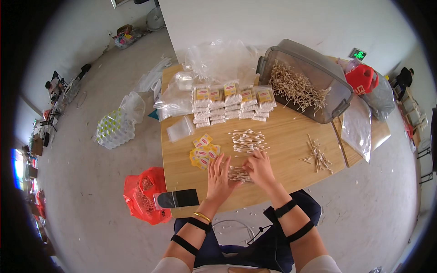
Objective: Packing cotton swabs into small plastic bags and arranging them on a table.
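Observation:
A small bunch of cotton swabs lies crosswise on the table between my two hands. My left hand rests at its left end, fingers stretched and apart, thumb against the swabs. Curled over the right end, my right hand pinches at the swabs; its fingertips are partly hidden. Just beyond sits a looser pile of cotton swabs. Yellow and white printed cards are heaped beside my left fingers.
Stacked swab packs stand at the back, near clear plastic bags. A tipped grey bin holds many swabs. Stray swabs lie at right. A dark phone-shaped item is at the front left edge; a red bag hangs beside it.

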A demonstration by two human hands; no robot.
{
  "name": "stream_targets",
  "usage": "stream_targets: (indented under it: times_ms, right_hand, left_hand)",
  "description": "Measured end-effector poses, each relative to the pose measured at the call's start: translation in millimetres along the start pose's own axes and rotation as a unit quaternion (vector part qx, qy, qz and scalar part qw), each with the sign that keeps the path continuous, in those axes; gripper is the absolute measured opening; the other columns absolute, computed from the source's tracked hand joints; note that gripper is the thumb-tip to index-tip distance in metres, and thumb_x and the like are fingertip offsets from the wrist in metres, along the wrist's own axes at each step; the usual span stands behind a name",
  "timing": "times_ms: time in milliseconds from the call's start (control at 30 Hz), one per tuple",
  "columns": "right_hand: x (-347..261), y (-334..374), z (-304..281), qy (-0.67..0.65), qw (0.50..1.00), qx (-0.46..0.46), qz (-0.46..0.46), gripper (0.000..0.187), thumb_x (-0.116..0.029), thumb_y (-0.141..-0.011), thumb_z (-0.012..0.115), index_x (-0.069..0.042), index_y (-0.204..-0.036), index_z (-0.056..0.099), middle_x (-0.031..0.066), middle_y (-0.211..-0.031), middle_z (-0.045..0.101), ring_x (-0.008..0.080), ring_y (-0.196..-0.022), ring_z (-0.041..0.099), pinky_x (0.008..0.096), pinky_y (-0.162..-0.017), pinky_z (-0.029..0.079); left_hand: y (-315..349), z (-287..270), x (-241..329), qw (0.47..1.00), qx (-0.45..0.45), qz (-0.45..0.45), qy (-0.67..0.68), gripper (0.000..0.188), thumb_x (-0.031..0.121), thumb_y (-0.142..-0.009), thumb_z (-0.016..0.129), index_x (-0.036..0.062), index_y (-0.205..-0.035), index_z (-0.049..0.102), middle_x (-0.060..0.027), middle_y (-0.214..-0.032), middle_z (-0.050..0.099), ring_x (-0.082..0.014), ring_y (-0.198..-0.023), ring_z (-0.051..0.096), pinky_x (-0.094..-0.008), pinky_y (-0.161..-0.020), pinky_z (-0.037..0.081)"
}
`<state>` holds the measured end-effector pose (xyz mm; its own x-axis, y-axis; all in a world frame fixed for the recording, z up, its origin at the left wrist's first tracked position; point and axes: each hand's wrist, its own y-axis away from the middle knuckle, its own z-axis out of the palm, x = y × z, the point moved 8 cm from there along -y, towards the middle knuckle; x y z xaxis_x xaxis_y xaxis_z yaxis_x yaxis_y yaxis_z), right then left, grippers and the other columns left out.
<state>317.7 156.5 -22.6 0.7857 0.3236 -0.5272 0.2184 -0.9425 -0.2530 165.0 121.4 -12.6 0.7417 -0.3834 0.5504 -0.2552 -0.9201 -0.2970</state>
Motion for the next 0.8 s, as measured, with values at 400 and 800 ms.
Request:
stream_targets:
  times_ms: [400,800]
  right_hand:
    - [-0.3,31.4,-28.0,-0.079,0.994,0.072,0.024,0.023,-0.007,-0.086,0.067,-0.011,-0.109,0.07,0.0065,-0.11,0.064,0.0322,-0.106,0.056,0.0445,-0.089,0.046]
    - [0.8,41.4,-18.2,-0.082,0.996,0.044,0.015,0.027,-0.004,-0.087,0.06,-0.01,-0.112,0.07,0.0075,-0.116,0.064,0.0318,-0.112,0.055,0.0443,-0.095,0.045]
  left_hand:
    - [-15.3,-18.0,-33.3,0.998,0.006,0.032,-0.048,0.043,0.011,-0.082,0.072,0.012,-0.124,0.063,-0.0074,-0.125,0.06,-0.0298,-0.12,0.053,-0.0511,-0.111,0.033]
    - [-51.6,-2.8,-27.5,0.998,0.011,0.045,-0.047,0.009,0.016,-0.082,0.075,0.0171,-0.088,0.069,-0.0011,-0.09,0.063,-0.026,-0.1,0.059,-0.0442,-0.099,0.036]
